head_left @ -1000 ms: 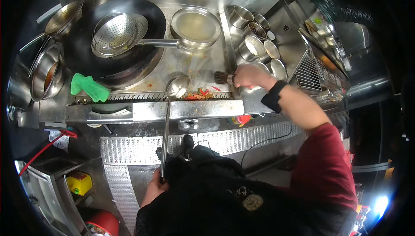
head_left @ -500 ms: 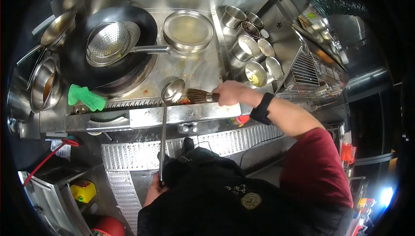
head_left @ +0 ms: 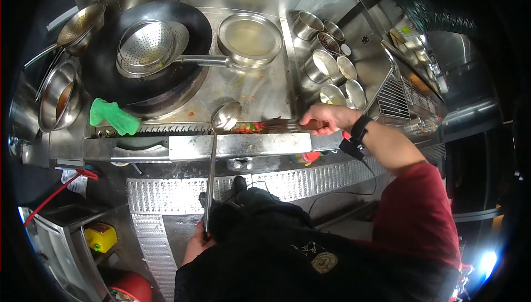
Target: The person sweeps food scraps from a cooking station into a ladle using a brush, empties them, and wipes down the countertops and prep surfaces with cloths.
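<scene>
My left hand (head_left: 196,243) is closed round the handle end of a long ladle (head_left: 226,116), low at the front of my body. The ladle's bowl rests by the slotted gutter along the stove's front edge. In my right hand (head_left: 331,118) is a wok brush (head_left: 281,126), its bristles smeared by motion and pointing left over the gutter. Red and green food scraps (head_left: 250,128) lie in the gutter between the ladle bowl and the brush.
A black wok (head_left: 157,94) holds perforated strainers (head_left: 145,47). Behind the ladle stands a round pan of cloudy liquid (head_left: 251,39). A green cloth (head_left: 113,116) lies on the stove's front edge. Several metal pots (head_left: 321,64) stand at the right.
My right hand has moved right with the brush, away from the ladle bowl, and more scraps show in the gutter. The whole view has shifted slightly; my left hand still grips the ladle.
</scene>
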Demonstrator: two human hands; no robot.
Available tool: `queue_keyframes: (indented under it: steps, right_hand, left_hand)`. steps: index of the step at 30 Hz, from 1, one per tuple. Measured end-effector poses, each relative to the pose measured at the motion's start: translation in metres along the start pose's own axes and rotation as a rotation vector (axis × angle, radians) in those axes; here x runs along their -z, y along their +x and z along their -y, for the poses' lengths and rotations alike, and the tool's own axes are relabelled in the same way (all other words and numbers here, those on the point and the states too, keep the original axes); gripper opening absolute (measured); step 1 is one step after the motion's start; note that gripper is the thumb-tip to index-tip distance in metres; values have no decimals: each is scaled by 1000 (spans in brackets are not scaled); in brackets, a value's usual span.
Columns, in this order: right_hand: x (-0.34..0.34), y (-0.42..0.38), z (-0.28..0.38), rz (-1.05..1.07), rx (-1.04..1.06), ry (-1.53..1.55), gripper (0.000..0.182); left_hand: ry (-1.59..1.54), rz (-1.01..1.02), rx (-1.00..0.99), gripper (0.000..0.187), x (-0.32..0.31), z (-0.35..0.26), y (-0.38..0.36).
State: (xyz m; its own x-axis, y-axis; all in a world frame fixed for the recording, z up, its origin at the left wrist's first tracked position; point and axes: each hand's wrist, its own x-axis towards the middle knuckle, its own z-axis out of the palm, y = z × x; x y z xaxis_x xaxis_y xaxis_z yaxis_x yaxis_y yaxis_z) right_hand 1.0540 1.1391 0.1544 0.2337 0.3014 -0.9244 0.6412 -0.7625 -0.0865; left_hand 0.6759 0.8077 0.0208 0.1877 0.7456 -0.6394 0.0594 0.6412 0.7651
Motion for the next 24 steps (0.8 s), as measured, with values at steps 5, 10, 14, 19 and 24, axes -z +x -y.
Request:
queue_keyframes:
  steps: [5,10,14,19,24]
  right_hand:
    - [1,-14,25,-55,212,-132,16]
    - [-22,6,29,-318,356,-983,17]
    - [-68,-32,52,-149,410,-795,19]
    - [-48,-46,65,-47,468,-515,20]
    - [-21,8,61,-146,192,-712,20]
  left_hand:
    - [227,-99,-13,54,4,14,2]
    - [412,-125,58,56,-10,-29,-9]
    - [510,-124,129,56,-16,-40,-13]
    - [481,-114,81,54,-11,-28,-9]
    - [536,-154,119,56,-14,-20,-7]
